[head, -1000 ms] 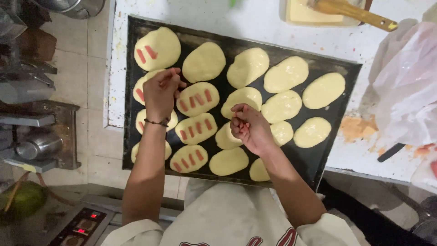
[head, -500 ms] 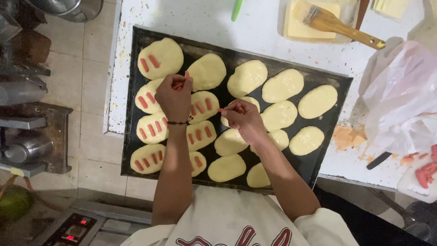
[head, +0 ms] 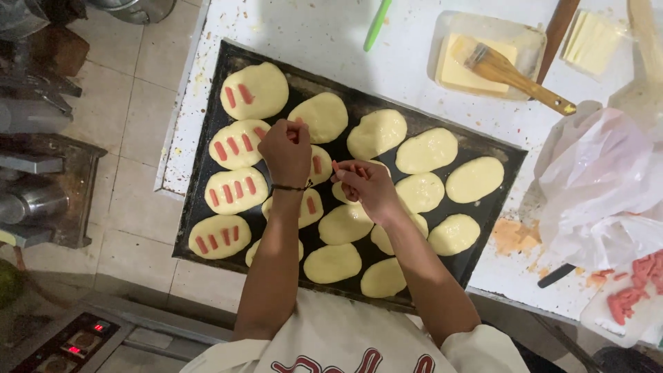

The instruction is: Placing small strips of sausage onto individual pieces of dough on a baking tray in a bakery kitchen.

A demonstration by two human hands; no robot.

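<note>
Over the dough tray (head: pixel 207 173), both hands (head: pixel 285 152) (head: pixel 366 185) pinch red sausage strips (head: pixel 345 168) beside the butter brush (head: pixel 514 69).

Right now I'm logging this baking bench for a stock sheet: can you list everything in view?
Black metal baking tray: one, on the white speckled worktop.
Pale oval dough pieces: about eighteen, on the tray; several at left topped with red sausage strips.
Clear tub of yellow butter: one, top right, wooden brush resting in it.
Green stick: one, top centre.
White plastic bag: one, right.
Left hand: over the dough, pinching a red strip.
Right hand: holding red strips.
</note>
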